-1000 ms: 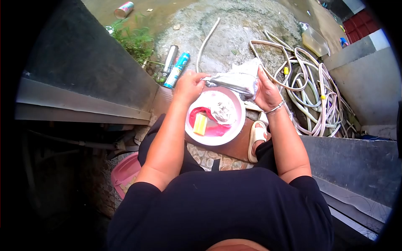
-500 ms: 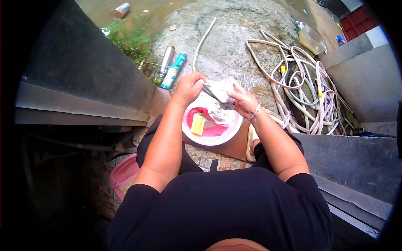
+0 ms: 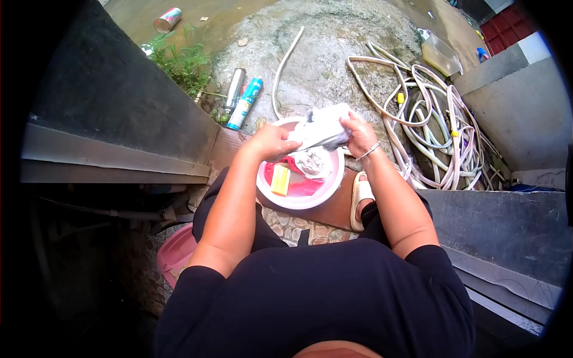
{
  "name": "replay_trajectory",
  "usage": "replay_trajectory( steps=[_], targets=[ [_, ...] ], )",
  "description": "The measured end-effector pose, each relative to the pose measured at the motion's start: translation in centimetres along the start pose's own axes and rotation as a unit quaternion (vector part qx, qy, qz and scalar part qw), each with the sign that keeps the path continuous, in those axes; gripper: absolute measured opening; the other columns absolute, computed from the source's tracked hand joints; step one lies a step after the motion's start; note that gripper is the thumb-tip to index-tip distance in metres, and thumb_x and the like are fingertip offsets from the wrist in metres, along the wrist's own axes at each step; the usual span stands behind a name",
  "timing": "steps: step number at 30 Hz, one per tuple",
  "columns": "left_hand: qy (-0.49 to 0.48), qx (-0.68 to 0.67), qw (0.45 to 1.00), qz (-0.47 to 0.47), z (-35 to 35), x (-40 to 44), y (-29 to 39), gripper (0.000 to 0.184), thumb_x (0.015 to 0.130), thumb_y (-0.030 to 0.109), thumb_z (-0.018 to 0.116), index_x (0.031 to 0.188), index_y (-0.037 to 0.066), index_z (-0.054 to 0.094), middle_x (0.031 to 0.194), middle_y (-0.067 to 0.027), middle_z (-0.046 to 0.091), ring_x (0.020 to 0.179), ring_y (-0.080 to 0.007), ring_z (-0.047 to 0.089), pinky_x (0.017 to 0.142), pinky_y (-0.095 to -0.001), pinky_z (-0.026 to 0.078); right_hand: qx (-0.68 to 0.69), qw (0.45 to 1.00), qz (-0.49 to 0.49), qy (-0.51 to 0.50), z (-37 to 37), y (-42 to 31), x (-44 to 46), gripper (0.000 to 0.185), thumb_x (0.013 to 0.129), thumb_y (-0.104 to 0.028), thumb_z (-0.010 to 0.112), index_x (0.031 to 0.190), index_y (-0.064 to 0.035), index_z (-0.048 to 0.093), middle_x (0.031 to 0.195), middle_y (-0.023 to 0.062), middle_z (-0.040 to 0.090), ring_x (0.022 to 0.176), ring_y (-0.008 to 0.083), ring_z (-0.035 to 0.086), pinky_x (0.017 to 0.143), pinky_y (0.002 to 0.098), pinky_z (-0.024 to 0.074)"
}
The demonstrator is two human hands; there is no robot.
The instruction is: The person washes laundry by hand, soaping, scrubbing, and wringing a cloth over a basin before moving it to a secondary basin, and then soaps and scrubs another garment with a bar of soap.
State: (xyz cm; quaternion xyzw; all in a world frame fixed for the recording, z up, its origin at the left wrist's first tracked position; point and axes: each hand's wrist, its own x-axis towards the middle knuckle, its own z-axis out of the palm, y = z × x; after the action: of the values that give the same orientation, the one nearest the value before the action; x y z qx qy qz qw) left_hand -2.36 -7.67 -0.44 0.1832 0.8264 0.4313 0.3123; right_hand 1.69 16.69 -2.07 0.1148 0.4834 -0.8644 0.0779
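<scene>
In the head view a white cloth with grey patches (image 3: 325, 125) is stretched between my two hands above a pale pink basin (image 3: 300, 203). My left hand (image 3: 273, 143) pinches its near left end, thumb and fingers closed. On the far right side, my right hand (image 3: 359, 135) grips the same cloth. Inside the basin a crumpled white cloth (image 3: 313, 162) lies beside a yellow bar of soap (image 3: 280, 179). Something bright pink (image 3: 305, 188) lies under and around them; whether it is fabric or the basin's floor I cannot tell.
Coiled pale hoses (image 3: 441, 125) lie to the right on wet concrete. A blue can (image 3: 245, 104) and a silver can (image 3: 235, 89) lie at the left, near green weeds (image 3: 185, 65). Low walls flank both sides. A pink tub (image 3: 176, 253) stands by my left leg.
The cloth has been turned and spread wider, showing more white. My left hand has dropped slightly toward me; my right hand has shifted a little right and up.
</scene>
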Motion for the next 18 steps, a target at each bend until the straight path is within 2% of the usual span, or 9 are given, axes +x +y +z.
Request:
replay_trajectory(
  steps=[2, 6, 9, 11, 12, 14, 15, 17, 18],
  targets=[
    [-0.036, 0.107, 0.992, -0.061, -0.4, -0.2, 0.6, 0.046, 0.074, 0.048, 0.064, 0.08, 0.002, 0.068, 0.069, -0.0113, 0.064, 0.062, -0.0179, 0.058, 0.062, -0.0303, 0.047, 0.017, 1.0, -0.014, -0.018, 0.1, -1.5, -0.1, 0.038, 0.081, -0.003, 0.052, 0.118, -0.0011, 0.044, 0.102, 0.0097, 0.058, 0.09, 0.0205, 0.06, 0.08, 0.0332, 0.0492],
    [-0.074, 0.196, 0.974, -0.083, -0.2, 0.3, 0.0, 0.056, 0.075, 0.057, 0.057, 0.08, 0.003, 0.068, 0.07, -0.0123, 0.065, 0.064, -0.0203, 0.06, 0.064, -0.0311, 0.047, -0.028, 0.998, -0.036, -0.053, 1.8, -2.9, -1.6, 0.052, 0.081, -0.005, 0.054, 0.129, -0.0013, 0.034, 0.11, 0.0107, 0.055, 0.097, 0.0195, 0.057, 0.084, 0.0323, 0.0475],
    [-0.108, 0.113, 0.979, -0.13, 0.6, 0.5, -1.2, 0.051, 0.075, 0.052, 0.061, 0.084, 0.002, 0.067, 0.074, -0.0134, 0.066, 0.068, -0.022, 0.062, 0.067, -0.0316, 0.048, -0.106, 0.987, -0.022, -0.12, 3.1, -2.1, -2.1, 0.073, 0.079, -0.01, 0.061, 0.138, -0.004, 0.018, 0.123, 0.0116, 0.047, 0.106, 0.0181, 0.051, 0.087, 0.0302, 0.0451],
    [-0.139, -0.031, 0.988, -0.053, 1.3, 0.5, -1.6, 0.046, 0.077, 0.045, 0.064, 0.094, 0.002, 0.065, 0.081, -0.0086, 0.066, 0.069, -0.0128, 0.059, 0.067, -0.0303, 0.048, -0.14, 0.978, 0.013, -0.155, 3.4, -1.2, -2.7, 0.078, 0.078, -0.012, 0.063, 0.139, -0.0043, 0.016, 0.124, 0.011, 0.046, 0.107, 0.0174, 0.05, 0.089, 0.0295, 0.0431],
    [-0.139, -0.031, 0.988, -0.053, 1.6, 0.4, -1.3, 0.046, 0.077, 0.045, 0.064, 0.094, 0.002, 0.065, 0.081, -0.0086, 0.066, 0.069, -0.0128, 0.059, 0.067, -0.0303, 0.048, -0.157, 0.973, 0.022, -0.168, 3.5, -0.5, -2.7, 0.079, 0.078, -0.013, 0.063, 0.14, -0.0042, 0.015, 0.124, 0.0107, 0.046, 0.107, 0.0166, 0.049, 0.09, 0.029, 0.0425],
    [-0.075, 0.075, 0.993, 0.042, 2.2, 0.4, -0.5, 0.043, 0.078, 0.036, 0.067, 0.102, 0.001, 0.06, 0.089, -0.009, 0.065, 0.075, -0.0133, 0.06, 0.07, -0.0306, 0.049, -0.211, 0.958, 0.01, -0.196, 3.9, 0.6, -2.9, 0.078, 0.077, -0.019, 0.066, 0.138, -0.0037, 0.021, 0.124, 0.0078, 0.046, 0.107, 0.0147, 0.049, 0.089, 0.0278, 0.0424],
    [-0.102, -0.007, 0.994, 0.028, 2.6, 1.1, -1.3, 0.041, 0.075, 0.028, 0.07, 0.103, 0.0, 0.059, 0.093, -0.0104, 0.064, 0.08, -0.0149, 0.061, 0.072, -0.0311, 0.05, -0.234, 0.948, -0.002, -0.216, 4.1, 0.8, -3.0, 0.077, 0.076, -0.02, 0.066, 0.138, -0.0036, 0.024, 0.124, 0.0068, 0.046, 0.107, 0.0142, 0.048, 0.09, 0.0281, 0.0418],
    [-0.081, -0.007, 0.996, 0.033, 2.2, 0.6, -0.4, 0.043, 0.072, 0.03, 0.072, 0.101, 0.0, 0.06, 0.093, -0.0123, 0.065, 0.083, -0.0191, 0.062, 0.074, -0.0319, 0.049, -0.256, 0.937, -0.014, -0.237, 4.5, 0.7, -3.2, 0.075, 0.076, -0.022, 0.067, 0.137, -0.0036, 0.026, 0.124, 0.0057, 0.046, 0.108, 0.0138, 0.048, 0.09, 0.0284, 0.0413],
    [-0.06, -0.007, 0.997, 0.039, 2.0, 0.2, 0.3, 0.045, 0.068, 0.032, 0.074, 0.098, 0.001, 0.061, 0.093, -0.0143, 0.065, 0.086, -0.0232, 0.062, 0.077, -0.0328, 0.048, -0.199, 0.947, 0.025, -0.251, 4.7, 0.4, -3.2, 0.072, 0.077, -0.021, 0.066, 0.136, -0.0035, 0.029, 0.123, 0.0055, 0.047, 0.108, 0.0137, 0.048, 0.091, 0.0288, 0.0408]
  ],
)
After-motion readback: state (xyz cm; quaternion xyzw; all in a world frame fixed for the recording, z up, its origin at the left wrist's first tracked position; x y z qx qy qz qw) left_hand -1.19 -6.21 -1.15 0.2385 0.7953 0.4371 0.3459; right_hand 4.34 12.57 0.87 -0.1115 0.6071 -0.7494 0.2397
